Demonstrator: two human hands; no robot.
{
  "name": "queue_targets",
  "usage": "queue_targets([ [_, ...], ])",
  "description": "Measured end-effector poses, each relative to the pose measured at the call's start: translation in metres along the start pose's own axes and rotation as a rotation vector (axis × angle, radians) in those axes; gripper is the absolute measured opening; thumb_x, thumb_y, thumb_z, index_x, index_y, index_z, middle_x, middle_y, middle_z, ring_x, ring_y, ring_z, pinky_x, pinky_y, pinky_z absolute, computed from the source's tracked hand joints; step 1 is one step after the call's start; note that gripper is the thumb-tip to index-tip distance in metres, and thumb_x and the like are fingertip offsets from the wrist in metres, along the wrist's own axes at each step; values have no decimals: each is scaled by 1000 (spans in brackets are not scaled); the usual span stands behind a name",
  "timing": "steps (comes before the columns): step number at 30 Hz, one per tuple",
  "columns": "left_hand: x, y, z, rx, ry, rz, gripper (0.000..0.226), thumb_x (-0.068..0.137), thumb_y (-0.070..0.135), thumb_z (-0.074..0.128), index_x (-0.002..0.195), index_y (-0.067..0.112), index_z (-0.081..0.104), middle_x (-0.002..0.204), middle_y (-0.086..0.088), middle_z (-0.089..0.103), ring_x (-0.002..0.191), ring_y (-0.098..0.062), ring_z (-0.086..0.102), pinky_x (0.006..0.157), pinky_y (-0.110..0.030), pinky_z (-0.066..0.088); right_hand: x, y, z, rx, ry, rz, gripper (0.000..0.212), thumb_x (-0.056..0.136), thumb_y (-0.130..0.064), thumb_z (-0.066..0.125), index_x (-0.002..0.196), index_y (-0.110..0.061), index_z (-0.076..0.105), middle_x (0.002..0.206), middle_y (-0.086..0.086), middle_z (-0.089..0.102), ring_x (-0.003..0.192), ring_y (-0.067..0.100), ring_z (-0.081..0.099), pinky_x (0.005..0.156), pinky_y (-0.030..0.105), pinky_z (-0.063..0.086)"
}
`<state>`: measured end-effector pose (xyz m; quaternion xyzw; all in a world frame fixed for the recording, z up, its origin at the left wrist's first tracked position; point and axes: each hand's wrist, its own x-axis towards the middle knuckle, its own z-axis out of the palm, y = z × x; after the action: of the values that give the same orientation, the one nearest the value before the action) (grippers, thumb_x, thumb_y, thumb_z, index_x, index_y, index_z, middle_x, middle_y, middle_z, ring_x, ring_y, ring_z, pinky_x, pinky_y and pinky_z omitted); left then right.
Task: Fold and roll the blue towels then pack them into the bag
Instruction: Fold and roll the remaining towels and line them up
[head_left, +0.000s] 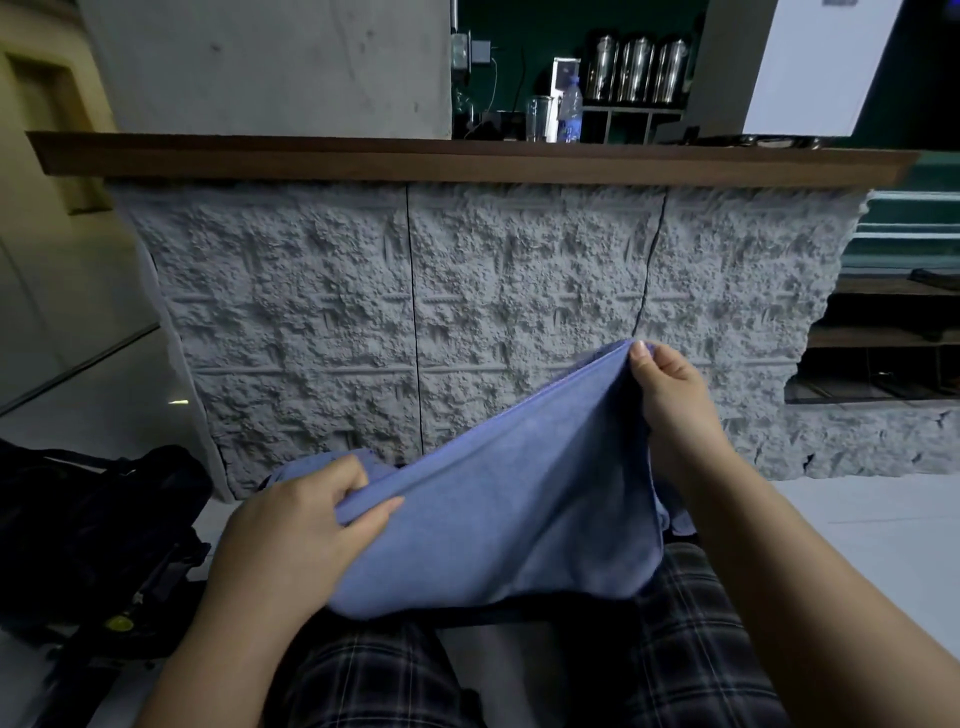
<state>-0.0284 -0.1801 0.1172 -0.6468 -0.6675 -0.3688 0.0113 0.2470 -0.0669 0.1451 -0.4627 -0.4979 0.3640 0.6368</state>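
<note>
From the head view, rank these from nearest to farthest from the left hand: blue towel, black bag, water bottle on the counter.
1. blue towel: gripped by the left hand at its near edge.
2. black bag: on the floor, to the left.
3. water bottle: far back on the counter, upper centre.

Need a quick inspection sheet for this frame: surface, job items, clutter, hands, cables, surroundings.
Surface: no table; blue towel is worked over the person's lap in plaid shorts, pale floor below.
Job items: towel held up, partly folded; black bag on the floor at left.
Clutter: more blue cloth behind the left hand.
Hands: left hand grips the towel's lower edge; right hand pinches its raised corner.
Cables: thin cable by the wall sockets.
Surroundings: textured grey counter with wooden top, steel flasks, water bottle.
</note>
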Motion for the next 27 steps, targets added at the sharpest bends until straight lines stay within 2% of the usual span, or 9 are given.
queue_targets([
  [3,1,-2,-4,84,-44,3,41,68,49,75,56,23,45,46,2,45,51,-19,49,47,-27,31,9,1,-5,-155,52,-72,29,100,-27,44,74,-23,56,63,-16,53,69,3,46,69,25,37],
  [7,0,0,-9,14,8,86,30,68,59,63,69,31,52,53,10,53,54,-16,55,50,-27,37,19,-2,-6,-179,77,-107,27,100,-29,44,82,-15,59,73,-3,51,76,11,45,72,30,34],
  [9,1,-1,-11,21,66,116,28,73,53,60,87,30,63,58,16,59,58,-20,62,52,-29,42,19,-7,-5,-203,73,-131,28,101,-28,43,90,-6,58,79,3,51,78,13,44,71,30,34],
  [11,2,-3,-12,73,111,119,30,76,38,69,104,26,67,66,12,67,65,-26,67,54,-31,45,19,-11,-4,-238,70,-177,27,101,-26,42,93,-5,58,81,4,52,78,11,45,70,29,34],
  [14,2,-4,-11,74,108,52,32,78,31,71,110,28,69,79,1,73,79,-29,68,62,-32,45,18,-17,-1,-285,80,-252,23,101,-24,40,92,-10,56,79,-2,51,71,5,43,65,20,35],
  [16,1,-3,-10,83,56,-5,25,81,33,69,105,29,71,82,-1,73,84,-29,67,65,-31,46,17,-21,2,-302,100,-304,18,101,-22,40,92,-15,53,76,-8,49,66,-3,42,60,9,32],
  [19,1,-1,-9,81,4,-57,9,82,31,69,84,23,72,73,-4,71,77,-30,64,62,-34,47,16,-26,6,-323,120,-374,15,101,-20,40,93,-18,52,77,-15,50,68,-11,45,62,3,32],
  [23,4,-9,-5,40,57,-50,12,72,13,78,70,10,67,63,-8,63,64,-34,60,58,-36,46,18,-27,8,-311,137,-400,14,101,-19,41,95,-19,53,80,-18,51,70,-18,46,65,0,32],
  [27,4,-10,-5,126,165,35,19,66,6,80,70,6,61,75,-15,53,72,-39,53,65,-48,47,21,-27,5,-264,188,-363,14,101,-19,40,98,-19,54,83,-13,52,72,-12,46,66,0,33],
])
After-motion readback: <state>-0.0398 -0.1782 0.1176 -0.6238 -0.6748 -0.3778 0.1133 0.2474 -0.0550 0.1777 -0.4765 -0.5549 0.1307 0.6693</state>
